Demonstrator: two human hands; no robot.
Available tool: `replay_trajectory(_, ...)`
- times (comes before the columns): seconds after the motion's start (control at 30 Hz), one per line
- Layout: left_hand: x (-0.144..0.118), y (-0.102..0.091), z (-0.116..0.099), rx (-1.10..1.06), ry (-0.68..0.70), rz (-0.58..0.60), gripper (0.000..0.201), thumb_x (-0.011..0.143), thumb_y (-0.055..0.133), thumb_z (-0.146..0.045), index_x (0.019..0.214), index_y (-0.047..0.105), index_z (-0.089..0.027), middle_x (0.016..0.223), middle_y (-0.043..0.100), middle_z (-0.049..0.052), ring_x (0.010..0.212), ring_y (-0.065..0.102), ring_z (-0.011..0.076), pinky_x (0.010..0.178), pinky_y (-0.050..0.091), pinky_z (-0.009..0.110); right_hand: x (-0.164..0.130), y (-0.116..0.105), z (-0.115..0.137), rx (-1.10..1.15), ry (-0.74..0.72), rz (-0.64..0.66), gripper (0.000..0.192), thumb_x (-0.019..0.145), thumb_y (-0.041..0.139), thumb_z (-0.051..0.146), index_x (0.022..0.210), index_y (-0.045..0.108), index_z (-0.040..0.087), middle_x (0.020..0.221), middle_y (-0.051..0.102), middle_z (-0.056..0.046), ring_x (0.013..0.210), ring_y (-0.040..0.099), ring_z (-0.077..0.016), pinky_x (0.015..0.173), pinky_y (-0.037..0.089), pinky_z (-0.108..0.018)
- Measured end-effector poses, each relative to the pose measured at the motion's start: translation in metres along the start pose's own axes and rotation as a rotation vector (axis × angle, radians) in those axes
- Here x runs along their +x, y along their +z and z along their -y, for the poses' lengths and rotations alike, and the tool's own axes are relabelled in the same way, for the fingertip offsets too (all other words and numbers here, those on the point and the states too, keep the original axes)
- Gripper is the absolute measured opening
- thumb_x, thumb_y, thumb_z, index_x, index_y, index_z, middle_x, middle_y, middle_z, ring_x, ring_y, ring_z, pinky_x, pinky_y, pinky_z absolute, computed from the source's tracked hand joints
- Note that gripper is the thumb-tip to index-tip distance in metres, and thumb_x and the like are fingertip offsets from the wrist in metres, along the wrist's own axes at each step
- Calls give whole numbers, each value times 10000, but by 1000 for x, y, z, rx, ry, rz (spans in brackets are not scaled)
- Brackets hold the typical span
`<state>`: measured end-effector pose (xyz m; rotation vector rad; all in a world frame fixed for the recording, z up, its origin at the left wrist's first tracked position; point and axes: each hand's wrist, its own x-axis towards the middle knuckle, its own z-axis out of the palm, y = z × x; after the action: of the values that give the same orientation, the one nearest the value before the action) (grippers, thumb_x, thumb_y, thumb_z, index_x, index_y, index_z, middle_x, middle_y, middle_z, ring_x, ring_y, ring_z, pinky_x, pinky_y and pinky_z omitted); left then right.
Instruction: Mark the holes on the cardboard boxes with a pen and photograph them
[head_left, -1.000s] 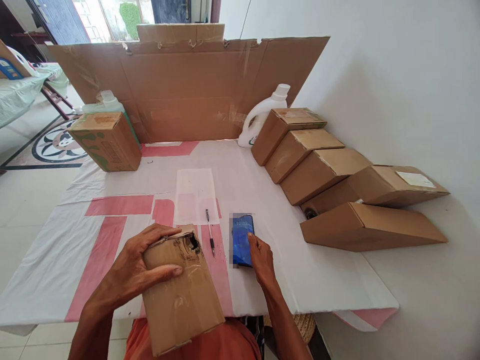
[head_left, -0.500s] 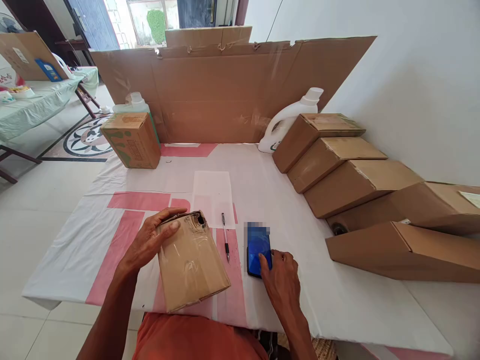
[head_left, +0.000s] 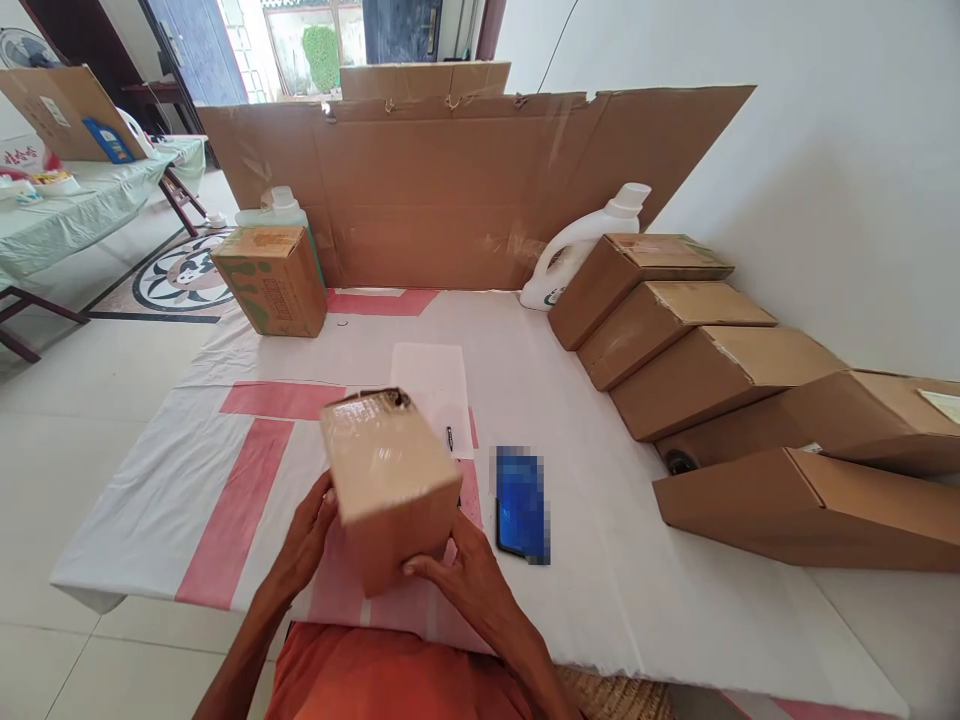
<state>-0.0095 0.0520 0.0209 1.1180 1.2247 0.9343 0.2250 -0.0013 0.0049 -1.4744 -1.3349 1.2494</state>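
A brown cardboard box, shiny with clear tape and dark and torn at its far top edge, is tilted between my two hands near the table's front. My left hand grips its left side. Around its lower right corner closes my right hand, thumb on the near face. Just right of the box lies a phone with a blue screen, partly pixelated. A pen pokes out behind the box, which hides most of it. Beyond the box, a white sheet of paper lies flat.
Several cardboard boxes line the table's right side, by a white jug. A printed carton and a greenish bottle stand at the back left. A tall cardboard panel closes off the back. White and pink cloth covers the table.
My right hand has left the phone and taken hold of the box. The box has tipped so its near face shows, and my left hand has slid down its left side.
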Motion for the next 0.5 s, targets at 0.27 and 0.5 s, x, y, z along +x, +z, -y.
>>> replay_trajectory(0.27, -24, -23, -50, 456, 39, 40, 735, 1020, 408, -688, 1628, 418, -274, 1438, 606, 138, 1186, 584, 306, 915, 507, 395, 6, -19, 63, 139, -3, -119, 844, 987, 485, 742, 1692, 239, 350, 1762, 261, -57, 1559, 371, -343, 1186, 450, -534)
replay_trajectory(0.5, -20, -33, -59, 389, 107, 18, 800, 1025, 248, -736, 1565, 515, -209, 802, 532, 22, 709, 442, 195, 679, 412, 325, 8, -18, 62, 478, 110, 47, 892, 960, 369, 845, 1641, 318, 271, 1173, 700, -128, 821, 733, -238, 601, 632, -365)
